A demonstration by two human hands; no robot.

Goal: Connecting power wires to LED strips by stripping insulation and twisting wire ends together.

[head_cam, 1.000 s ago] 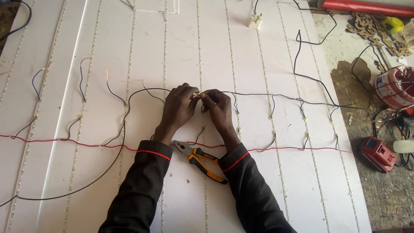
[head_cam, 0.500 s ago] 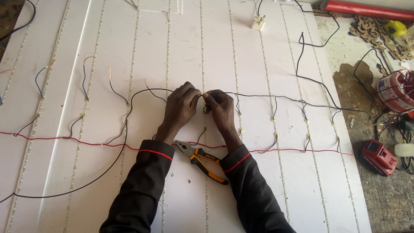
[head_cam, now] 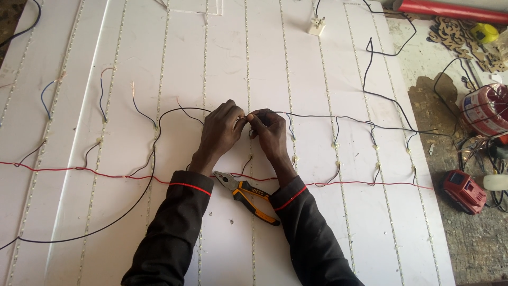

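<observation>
Little has shifted since earlier frames: thin black wire (head_cam: 338, 117) on the white ribbed panel (head_cam: 211, 53) is still pinched by left hand (head_cam: 221, 132) and right hand (head_cam: 270, 133) fingertips, right-side leads seemingly joined, left ones loose, orange-handled pliers (head_cam: 248, 196) untouched.

hands (head_cam: 222, 132) (head_cam: 269, 135) meeting mid-panel (head_cam: 211, 63) on the wire (head_cam: 338, 117), pliers (head_cam: 248, 197) on panel just below, between forearms, plug (head_cam: 317, 25) at far edge, wire spool (head_cam: 484, 108) off panel to right
</observation>
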